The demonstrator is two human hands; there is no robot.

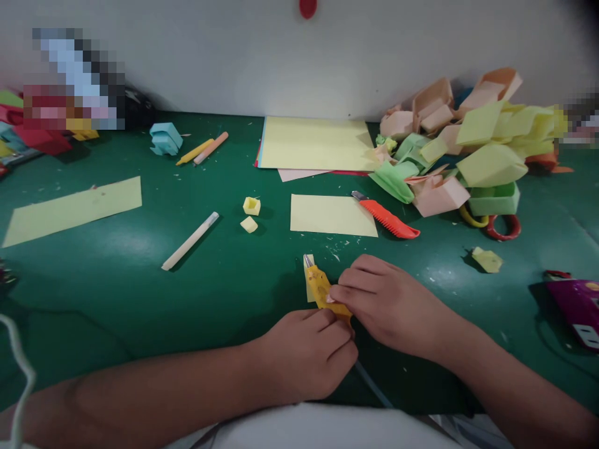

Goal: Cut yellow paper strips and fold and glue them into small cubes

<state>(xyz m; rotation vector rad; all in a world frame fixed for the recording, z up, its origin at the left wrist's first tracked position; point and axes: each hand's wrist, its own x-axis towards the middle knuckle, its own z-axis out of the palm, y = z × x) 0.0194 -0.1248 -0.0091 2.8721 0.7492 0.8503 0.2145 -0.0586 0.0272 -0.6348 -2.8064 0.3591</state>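
My left hand (311, 352) is wrapped round the rear of a yellow hot glue gun (321, 287), near the table's front edge. The fingers of my right hand (390, 302) close on the gun's body from the right; their tips are partly hidden. The gun's metal nozzle points away from me and lies over a narrow strip of pale yellow paper (310, 292). Below my hands a thin cord (374, 383) runs toward me. Farther out lie a pale yellow paper rectangle (327, 214) and a red cutter knife (388, 218) overlapping its right edge.
Two tiny yellow paper pieces (251, 215) and a white rolled stick (191, 240) lie left of centre. Stacked paper sheets (316, 143) rest by the wall. Folded paper shapes (449, 153) heap at the right, above scissors handles (503, 227). A purple device (578, 308) sits far right.
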